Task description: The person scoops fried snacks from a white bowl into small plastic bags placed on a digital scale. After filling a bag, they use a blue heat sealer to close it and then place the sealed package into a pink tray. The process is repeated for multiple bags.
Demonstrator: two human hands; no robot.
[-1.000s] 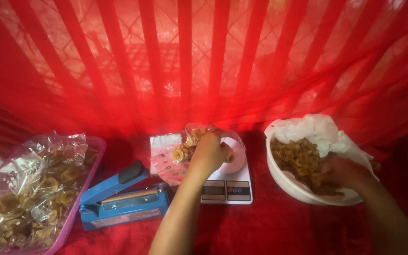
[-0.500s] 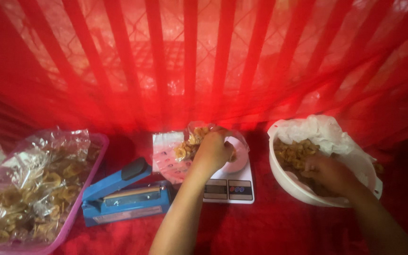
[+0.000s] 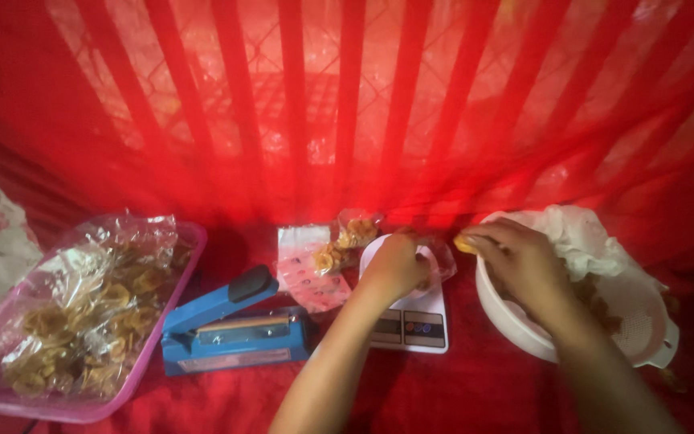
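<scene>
right hand [image 3: 524, 269] lifted from bowl [image 3: 516, 325], carrying chip [image 3: 465, 243] toward bag [image 3: 435, 261]

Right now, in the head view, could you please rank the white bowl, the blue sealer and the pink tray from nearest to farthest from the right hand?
From the right hand:
1. White bowl, directly under it.
2. Blue sealer, left of the scale.
3. Pink tray, far left.

A sheer red curtain [image 3: 347, 112] hangs across the whole back, folded in vertical pleats, with bright light glowing through it. A diamond-patterned grille shows faintly behind. A red cloth [image 3: 459, 394] covers the surface below.
</scene>
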